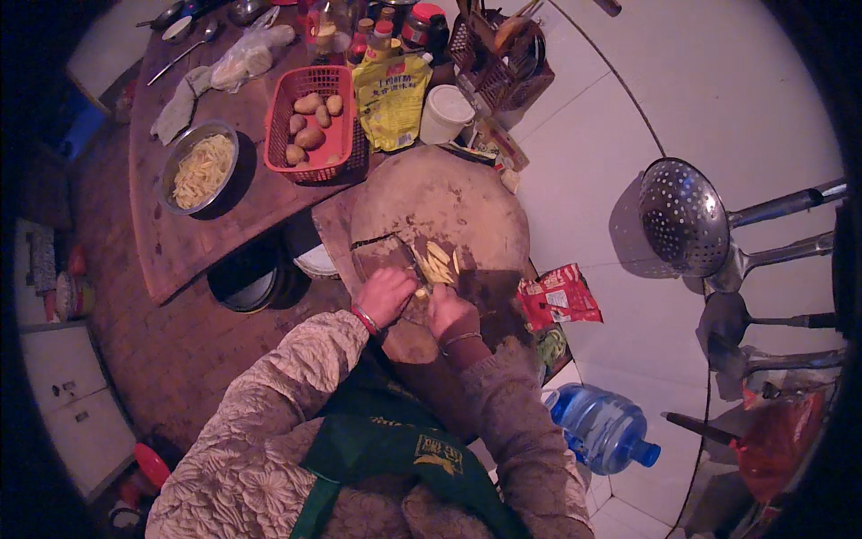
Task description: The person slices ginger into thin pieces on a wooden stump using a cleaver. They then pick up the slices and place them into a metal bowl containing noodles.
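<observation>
On a round wooden chopping block (465, 195), pale potato strips (438, 261) lie in a small pile just beyond my hands. My left hand (387, 295) is bent with its fingertips on a small pale potato piece (422, 294). My right hand (451, 311) is closed at the near end of what looks like a cleaver, its handle hidden by the fingers. The broad dark blade (382, 256) lies beyond my left hand, low over the block. A metal bowl (234, 151) of cut strips stands on the wooden table at the left.
Behind the block are a red basket (274, 135) of whole potatoes, a yellow seasoning pouch (390, 101), a white tub (446, 114) and bottles. A red packet (560, 296) lies right of the block. A perforated skimmer (681, 209) and other utensils hang at the right, above a blue water jug (599, 428).
</observation>
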Demonstrator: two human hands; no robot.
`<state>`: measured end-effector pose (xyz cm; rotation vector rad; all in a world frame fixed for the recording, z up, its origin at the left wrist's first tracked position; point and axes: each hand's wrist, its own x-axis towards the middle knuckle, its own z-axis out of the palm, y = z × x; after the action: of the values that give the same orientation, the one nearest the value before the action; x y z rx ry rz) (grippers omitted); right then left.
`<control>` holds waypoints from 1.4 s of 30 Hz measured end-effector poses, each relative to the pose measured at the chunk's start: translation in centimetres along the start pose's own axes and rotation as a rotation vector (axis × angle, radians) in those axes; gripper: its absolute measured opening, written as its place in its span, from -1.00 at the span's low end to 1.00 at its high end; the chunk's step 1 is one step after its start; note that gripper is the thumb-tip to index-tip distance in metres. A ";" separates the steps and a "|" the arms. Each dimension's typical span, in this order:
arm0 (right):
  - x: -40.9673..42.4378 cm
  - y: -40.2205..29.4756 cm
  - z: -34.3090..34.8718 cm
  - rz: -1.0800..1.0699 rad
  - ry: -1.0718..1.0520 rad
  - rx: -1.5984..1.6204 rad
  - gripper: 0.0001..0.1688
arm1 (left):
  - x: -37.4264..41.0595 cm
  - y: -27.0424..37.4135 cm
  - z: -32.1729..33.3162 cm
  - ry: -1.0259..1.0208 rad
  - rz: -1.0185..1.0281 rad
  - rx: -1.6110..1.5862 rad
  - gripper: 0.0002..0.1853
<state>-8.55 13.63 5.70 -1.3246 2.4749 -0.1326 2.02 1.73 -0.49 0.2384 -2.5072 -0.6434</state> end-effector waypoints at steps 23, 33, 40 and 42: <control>-2.6 -0.4 -1.8 -0.073 0.080 -0.034 -0.76 | -0.6 -0.8 0.1 -0.024 -0.016 -0.006 -0.79; -0.7 -0.4 0.8 -0.045 0.156 0.061 -0.79 | -0.3 -0.6 0.1 0.042 0.027 -0.037 -0.83; -2.2 -0.7 -1.6 -0.051 0.058 -0.041 -0.79 | -0.7 -0.8 0.3 0.094 0.003 -0.033 -0.85; -1.9 -0.7 -1.6 -0.022 -0.015 -0.046 -0.79 | -0.7 -0.7 0.2 0.098 -0.004 -0.043 -0.84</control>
<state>-7.53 14.71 7.82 -1.3671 2.4657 -0.0712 2.50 1.42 -1.24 0.2531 -2.3977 -0.6703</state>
